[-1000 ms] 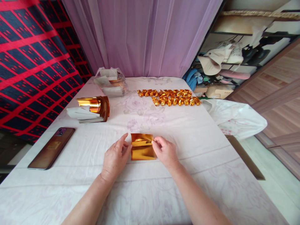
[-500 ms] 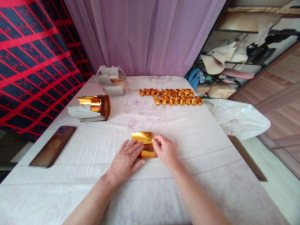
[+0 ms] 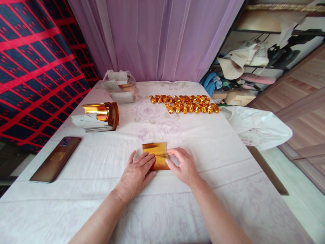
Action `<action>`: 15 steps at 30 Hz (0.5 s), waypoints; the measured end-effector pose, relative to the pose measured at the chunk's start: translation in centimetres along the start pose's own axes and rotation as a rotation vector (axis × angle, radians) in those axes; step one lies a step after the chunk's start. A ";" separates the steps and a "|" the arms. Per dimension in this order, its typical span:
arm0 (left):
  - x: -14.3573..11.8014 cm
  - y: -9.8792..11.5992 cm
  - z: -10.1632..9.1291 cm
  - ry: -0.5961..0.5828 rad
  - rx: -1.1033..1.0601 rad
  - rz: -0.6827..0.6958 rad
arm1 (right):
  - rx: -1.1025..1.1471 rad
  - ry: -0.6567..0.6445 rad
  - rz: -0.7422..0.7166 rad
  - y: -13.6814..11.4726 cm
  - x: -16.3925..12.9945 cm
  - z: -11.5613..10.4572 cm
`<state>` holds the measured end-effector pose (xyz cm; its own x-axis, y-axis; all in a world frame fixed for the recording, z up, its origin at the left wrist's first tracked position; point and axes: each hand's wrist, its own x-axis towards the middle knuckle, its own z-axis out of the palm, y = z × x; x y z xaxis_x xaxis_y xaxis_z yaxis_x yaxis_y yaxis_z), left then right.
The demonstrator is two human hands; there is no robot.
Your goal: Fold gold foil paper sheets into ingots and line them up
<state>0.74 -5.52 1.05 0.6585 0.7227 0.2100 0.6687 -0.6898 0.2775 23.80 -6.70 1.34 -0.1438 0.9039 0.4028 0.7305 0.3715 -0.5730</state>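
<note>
A gold foil sheet (image 3: 159,149) lies flat on the bench (image 3: 215,142) just below the frame's centre, a crease across its middle. The left hand (image 3: 135,178) is spread flat, fingers over the sheet's left part, grasping nothing. The right hand (image 3: 185,167) is half-curled at the sheet's right edge, thumb and forefinger parted; whether they touch the foil is hard to tell.

No lettering can be read: the pale patch on the phone (image 3: 48,169) at left, the reddish print on the white plastic bag (image 3: 264,127) at right and the marks on the cardboard box (image 3: 237,98) are too small or blurred.

Two rows of folded gold pieces (image 3: 189,107) sit above centre, well clear of the sheet. At upper left stand a stack of foil sheets (image 3: 103,112) and a clear bag (image 3: 122,96), its contents partly veiled by plastic. The shelf (image 3: 273,69) at upper right is cut off by the frame.
</note>
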 end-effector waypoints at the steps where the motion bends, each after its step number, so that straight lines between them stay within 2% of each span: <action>1: 0.0 0.0 0.0 -0.001 -0.004 -0.005 | -0.007 -0.021 -0.041 -0.2 0.0 -0.3; 4: 0.0 0.1 0.0 0.007 -0.022 -0.019 | -0.057 -0.135 -0.147 -0.7 -0.1 -1.0; 7: 0.0 0.1 0.0 0.026 -0.043 -0.017 | -0.123 -0.227 -0.175 -1.0 -0.1 -0.9; 11: 0.0 -0.1 0.0 0.037 -0.056 -0.001 | -0.177 -0.242 -0.159 -0.9 -0.2 -0.5; 15: 0.0 -0.5 -0.3 0.088 -0.097 -0.023 | -0.158 -0.194 -0.159 -0.4 -0.3 -0.3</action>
<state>0.26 -5.14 1.19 0.6076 0.7423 0.2824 0.6441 -0.6686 0.3717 23.72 -7.22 1.69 -0.3780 0.8665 0.3260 0.7815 0.4874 -0.3895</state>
